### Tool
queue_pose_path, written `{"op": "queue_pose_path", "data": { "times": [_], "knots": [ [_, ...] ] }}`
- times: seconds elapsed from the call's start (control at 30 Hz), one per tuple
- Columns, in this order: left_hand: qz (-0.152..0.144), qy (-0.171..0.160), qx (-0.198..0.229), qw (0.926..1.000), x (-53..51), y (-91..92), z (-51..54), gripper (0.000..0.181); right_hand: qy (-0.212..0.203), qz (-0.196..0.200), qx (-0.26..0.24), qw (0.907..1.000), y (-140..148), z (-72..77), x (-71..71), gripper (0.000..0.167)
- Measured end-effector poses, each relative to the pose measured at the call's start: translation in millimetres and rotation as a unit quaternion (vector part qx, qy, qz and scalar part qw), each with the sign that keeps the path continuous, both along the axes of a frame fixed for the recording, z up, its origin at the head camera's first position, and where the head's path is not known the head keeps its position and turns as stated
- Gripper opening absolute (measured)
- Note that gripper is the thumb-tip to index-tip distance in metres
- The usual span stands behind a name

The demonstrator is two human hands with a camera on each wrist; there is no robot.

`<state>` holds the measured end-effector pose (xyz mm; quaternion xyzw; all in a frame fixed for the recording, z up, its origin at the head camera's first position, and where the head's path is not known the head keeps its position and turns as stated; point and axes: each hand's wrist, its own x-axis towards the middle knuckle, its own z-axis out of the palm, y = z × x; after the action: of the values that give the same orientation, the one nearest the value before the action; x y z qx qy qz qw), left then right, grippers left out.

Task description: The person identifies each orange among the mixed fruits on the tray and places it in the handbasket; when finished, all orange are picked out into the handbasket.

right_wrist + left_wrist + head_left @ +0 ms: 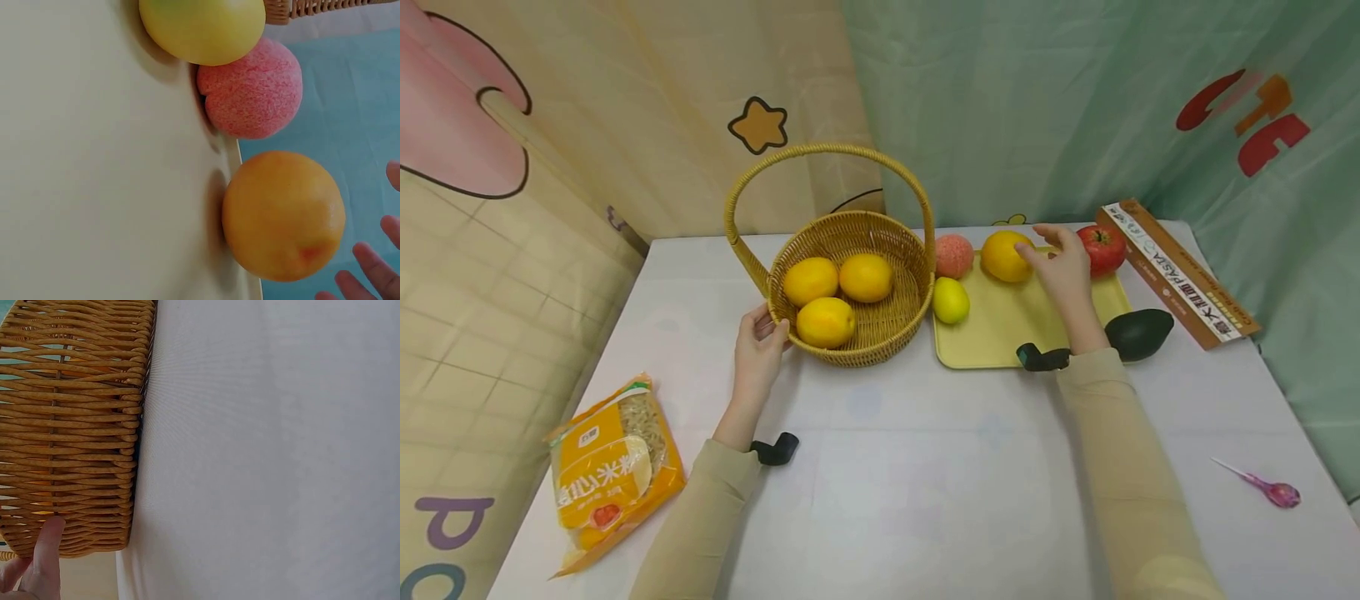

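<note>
A wicker basket [891, 327] with a tall handle holds 3 yellow lemon-like fruits [826, 322]. My left hand [757, 350] grips its near left rim, and one finger [49, 547] lies against the woven outside in the left wrist view. Over the yellow tray [992, 337], my right hand [1066, 271] is beside an orange [1006, 256], thumb and fingers spread. The right wrist view shows the fingertips [369, 262] apart from the orange [283, 215]. Left of it on the tray sit a pink peach [955, 256] and a yellow-green fruit [951, 301].
A red fruit [1105, 250] is at the tray's far right, with a dark green avocado [1141, 333] at its near right corner. Beyond lies a pasta box [1180, 275]. A lollipop [1279, 493] lies at front right, an orange food bag [613, 475] at left.
</note>
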<state>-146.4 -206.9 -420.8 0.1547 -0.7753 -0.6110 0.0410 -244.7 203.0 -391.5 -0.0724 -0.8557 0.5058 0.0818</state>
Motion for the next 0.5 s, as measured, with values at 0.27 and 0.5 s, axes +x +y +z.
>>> {"op": "queue_pose_path", "data": {
  "times": [0.27, 0.5],
  "knots": [
    [-0.002, 0.002, -0.002, 1.0000, 0.6, 0.4, 0.3, 0.053, -0.079, 0.037, 0.032, 0.9957, -4, -10.9, -16.6, 0.078],
    [-0.005, 0.006, -0.002, 1.0000, 0.9, -0.2, 0.8, 0.053, -0.112, 0.044, 0.030, 0.9923, -8, -14.2, -21.5, 0.087]
  ]
}}
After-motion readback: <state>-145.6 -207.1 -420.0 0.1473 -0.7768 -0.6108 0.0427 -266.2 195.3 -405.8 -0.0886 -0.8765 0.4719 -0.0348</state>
